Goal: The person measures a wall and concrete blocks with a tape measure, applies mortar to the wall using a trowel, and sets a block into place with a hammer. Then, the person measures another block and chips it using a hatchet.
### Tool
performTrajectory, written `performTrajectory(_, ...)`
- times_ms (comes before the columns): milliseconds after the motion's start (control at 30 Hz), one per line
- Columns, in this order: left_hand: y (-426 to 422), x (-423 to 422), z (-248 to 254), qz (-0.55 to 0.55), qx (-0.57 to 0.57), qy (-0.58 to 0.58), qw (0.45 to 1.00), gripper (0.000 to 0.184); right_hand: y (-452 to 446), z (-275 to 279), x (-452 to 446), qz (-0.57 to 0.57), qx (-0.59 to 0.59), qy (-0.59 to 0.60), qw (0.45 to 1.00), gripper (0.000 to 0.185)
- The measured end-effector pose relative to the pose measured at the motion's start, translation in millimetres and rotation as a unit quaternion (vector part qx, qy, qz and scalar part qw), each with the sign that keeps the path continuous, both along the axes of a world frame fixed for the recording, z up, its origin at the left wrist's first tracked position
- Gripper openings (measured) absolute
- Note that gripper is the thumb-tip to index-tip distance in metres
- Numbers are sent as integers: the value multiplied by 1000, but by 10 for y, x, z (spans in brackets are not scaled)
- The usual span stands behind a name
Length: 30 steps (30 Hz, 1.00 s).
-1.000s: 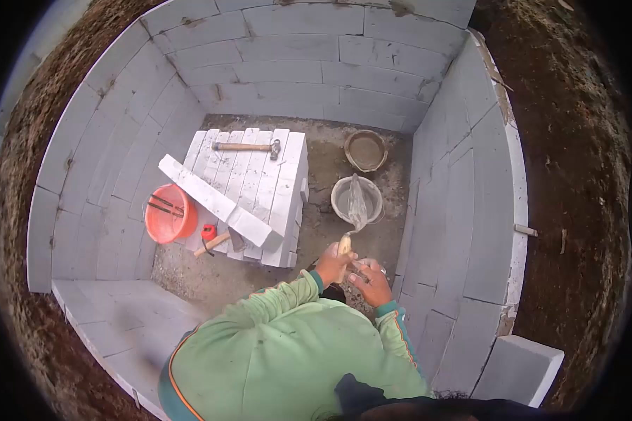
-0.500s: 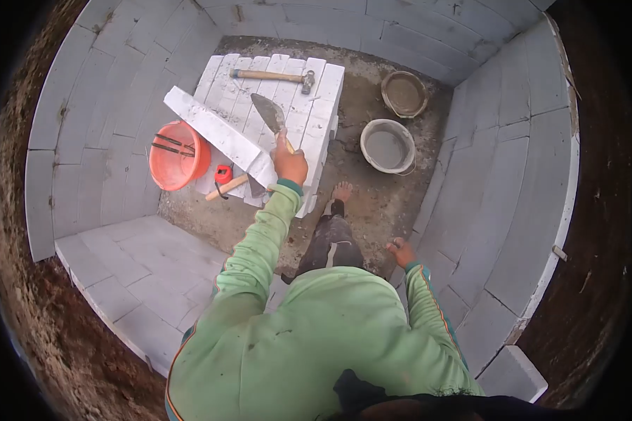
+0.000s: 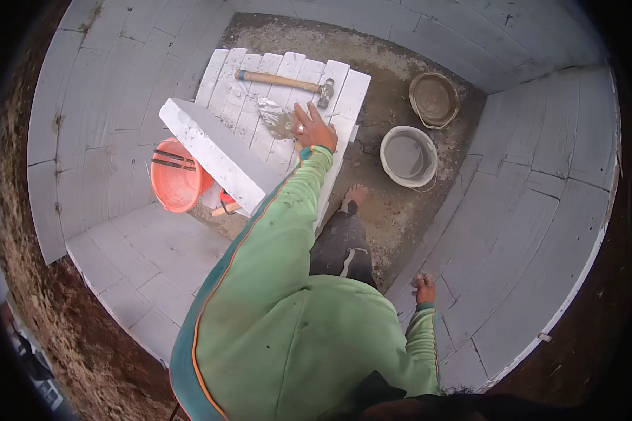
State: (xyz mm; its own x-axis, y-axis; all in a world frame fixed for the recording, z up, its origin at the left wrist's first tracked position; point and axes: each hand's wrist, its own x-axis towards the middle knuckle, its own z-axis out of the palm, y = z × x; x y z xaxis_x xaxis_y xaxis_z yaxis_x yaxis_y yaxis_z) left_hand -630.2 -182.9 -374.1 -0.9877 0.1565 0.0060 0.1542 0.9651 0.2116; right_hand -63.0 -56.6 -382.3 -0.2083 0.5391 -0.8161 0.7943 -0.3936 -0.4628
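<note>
Left hand [image 3: 317, 131] is spread beside a shiny metal trowel [image 3: 277, 121] on white blocks [image 3: 239, 107], right hand [image 3: 424, 288] half-curled.

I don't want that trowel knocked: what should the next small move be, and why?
I'd probably lift the left hand straight up: the trowel appears to rest on the stacked blocks and the grip looks open, though any contact beneath the palm is hidden. Up seems safer than forward, since the hammer lies just beyond the fingertips.
</note>
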Motion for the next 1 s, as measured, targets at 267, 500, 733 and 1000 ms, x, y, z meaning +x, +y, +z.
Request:
performTrajectory(267, 382, -897, -469, -48, -149, -65, 985, 62, -947, -399, 1148, -127, -138, -9, 982, 17)
performTrajectory(500, 274, -1070, -384, -107, -74, -80, 988, 54, -980, -766, 906, 39, -51, 6, 998, 17)
performTrajectory(733, 64, -1559, -445, -246, -249, -119, 929, 51, -809, 354, -627, 16, 136, 1, 991, 50)
performTrajectory(1000, 802, 217, 2146, -602, -123, -176, 769, 41, -1191, 969, -316, -18, 171, 53, 984, 52)
